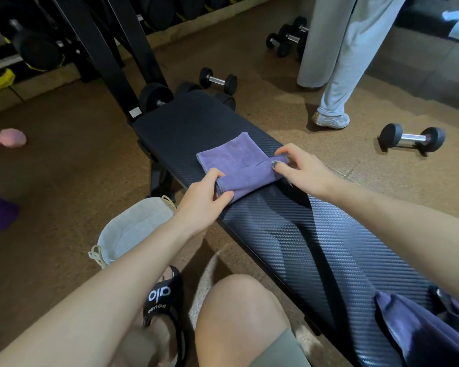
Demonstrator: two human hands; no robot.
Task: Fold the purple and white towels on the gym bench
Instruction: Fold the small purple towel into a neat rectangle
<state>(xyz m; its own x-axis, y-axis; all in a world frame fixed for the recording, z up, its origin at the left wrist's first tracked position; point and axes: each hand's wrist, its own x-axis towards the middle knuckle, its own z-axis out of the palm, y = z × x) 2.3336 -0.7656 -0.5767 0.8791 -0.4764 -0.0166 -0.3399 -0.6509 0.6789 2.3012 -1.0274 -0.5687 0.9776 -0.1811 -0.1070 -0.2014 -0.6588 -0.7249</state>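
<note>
Above the person's bare knee (239,308), both hands pinch the purple towel (231,162), the left hand (204,200) its near corner and the right hand (297,168) its far edge, mid-fold on the bench (289,234); no white towel shows.

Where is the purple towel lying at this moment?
In the head view, the purple towel lies near the middle of the black gym bench, gripped at its near edge by the left hand and the right hand.

The standing person (339,49) is cut off above the legs by the top edge, the purple cloth (421,332) runs off the lower right corner, and the weight rack (37,43) sits dark and blurred.
</note>
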